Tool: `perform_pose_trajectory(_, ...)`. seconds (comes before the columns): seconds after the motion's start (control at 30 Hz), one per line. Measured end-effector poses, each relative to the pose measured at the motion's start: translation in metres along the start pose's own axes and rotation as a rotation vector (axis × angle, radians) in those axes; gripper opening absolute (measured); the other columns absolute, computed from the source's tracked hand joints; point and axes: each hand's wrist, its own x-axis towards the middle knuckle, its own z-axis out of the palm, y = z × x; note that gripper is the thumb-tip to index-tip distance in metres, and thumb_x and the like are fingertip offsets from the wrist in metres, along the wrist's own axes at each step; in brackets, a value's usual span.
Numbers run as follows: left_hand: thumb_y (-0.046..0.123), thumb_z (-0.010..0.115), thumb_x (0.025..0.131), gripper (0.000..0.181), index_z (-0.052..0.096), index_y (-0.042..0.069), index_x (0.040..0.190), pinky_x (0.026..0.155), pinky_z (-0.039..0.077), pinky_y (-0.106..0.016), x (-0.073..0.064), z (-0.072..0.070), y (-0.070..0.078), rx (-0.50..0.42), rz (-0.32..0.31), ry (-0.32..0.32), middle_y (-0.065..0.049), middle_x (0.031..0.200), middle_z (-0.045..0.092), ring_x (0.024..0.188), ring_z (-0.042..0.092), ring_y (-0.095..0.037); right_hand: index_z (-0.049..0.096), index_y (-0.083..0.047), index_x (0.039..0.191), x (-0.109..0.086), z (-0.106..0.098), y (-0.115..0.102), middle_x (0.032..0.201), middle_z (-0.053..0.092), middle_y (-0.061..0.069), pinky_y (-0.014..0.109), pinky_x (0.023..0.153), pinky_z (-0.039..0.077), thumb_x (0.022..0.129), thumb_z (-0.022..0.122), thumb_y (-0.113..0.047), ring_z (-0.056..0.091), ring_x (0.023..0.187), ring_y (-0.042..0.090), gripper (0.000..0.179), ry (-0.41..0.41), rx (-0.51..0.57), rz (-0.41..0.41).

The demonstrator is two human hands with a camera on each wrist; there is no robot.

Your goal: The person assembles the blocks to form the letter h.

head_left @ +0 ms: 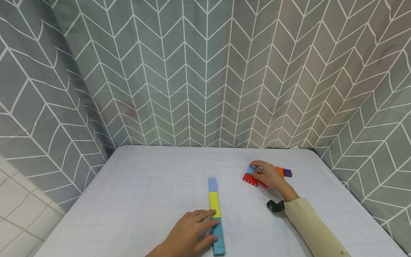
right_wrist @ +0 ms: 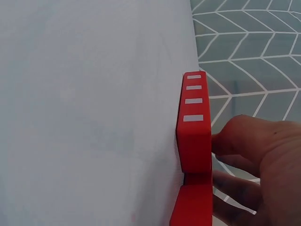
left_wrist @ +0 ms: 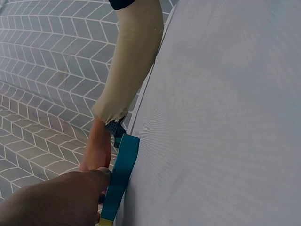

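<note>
My left hand point(head_left: 191, 232) rests on a row of blocks. Its fingertips touch the teal block point(head_left: 218, 240) and the near end of the yellow block point(head_left: 214, 201), fingers spread and fairly straight. A light blue block point(head_left: 213, 184) continues the row at its far end. Farther right, my right hand point(head_left: 268, 174) pinches another light blue block point(head_left: 250, 169) between thumb and fingers. Just in front of that lies a red block with white marks point(head_left: 250, 180), which hides the pinched block in the right wrist view. A second red block point(right_wrist: 193, 207) sits beside it.
An orange block point(head_left: 280, 171) and a purple block point(head_left: 287, 173) lie behind the right hand. A small dark device point(head_left: 275, 206) is at the right wrist. Patterned grey curtains point(head_left: 205, 78) stand around the white table point(head_left: 135, 178) at the back and sides.
</note>
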Motion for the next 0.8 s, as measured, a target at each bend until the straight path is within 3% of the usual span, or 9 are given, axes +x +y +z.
perform_pose_trajectory(0.27,0.06,0.052,0.104,0.05,0.066,0.029,0.141,0.103,0.05,-0.046,-0.0001,-0.0004,0.0007,0.007,-0.011,-0.007,0.006,0.149,0.055,0.134,0.053,-0.016,0.067,-0.002,0.128,0.0066,0.0037,0.0031,0.139,0.058,0.027,0.063,0.105,0.044,0.094,0.077,-0.011,0.053,0.128,0.049,0.036,-0.015,-0.019,0.037)
perform_pose_trajectory(0.53,0.06,0.052,0.104,0.051,0.066,0.029,0.141,0.104,0.049,-0.045,-0.0005,-0.0006,0.0014,0.006,-0.013,-0.016,0.006,0.15,0.054,0.135,0.052,-0.016,0.068,-0.005,0.125,0.0047,0.0074,0.0082,0.132,0.062,0.026,0.064,0.101,0.047,0.093,0.08,-0.015,0.056,0.12,0.048,0.036,0.029,0.016,0.073)
perform_pose_trajectory(0.8,0.061,0.051,0.104,0.05,0.066,0.029,0.141,0.104,0.049,-0.045,-0.0005,-0.0013,0.0018,0.01,-0.011,-0.015,0.006,0.15,0.054,0.135,0.052,-0.016,0.069,-0.005,0.126,0.0038,0.0068,0.0093,0.138,0.058,0.027,0.066,0.102,0.046,0.093,0.079,-0.017,0.054,0.124,0.051,0.036,0.069,0.064,0.089)
